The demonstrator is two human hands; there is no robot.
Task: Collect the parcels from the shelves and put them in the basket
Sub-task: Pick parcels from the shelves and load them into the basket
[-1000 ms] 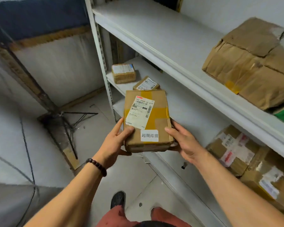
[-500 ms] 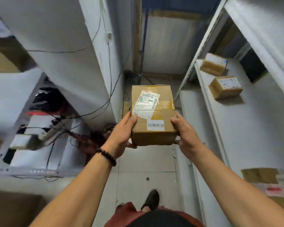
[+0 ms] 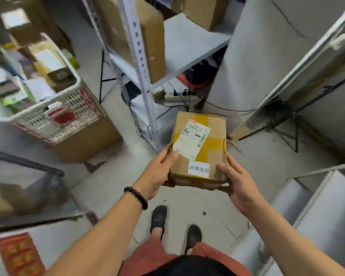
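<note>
Parcel (image 3: 199, 150), a brown cardboard box with a shipping label and a small white sticker, sits between my two hands above the tiled floor (image 3: 217, 206), ahead of my shoes (image 3: 158, 218). My left hand (image 3: 157, 172) grips its left edge, thumb on top. My right hand (image 3: 237, 186) clasps the near right corner, fingers (image 3: 224, 168) curled round it. A bead bracelet (image 3: 136, 197) rings my left wrist. Well apart to the left, the white basket (image 3: 74, 108) stands on a big carton (image 3: 92, 138), with goods inside. A metal shelf rack (image 3: 139, 62) rises just beyond.
</note>
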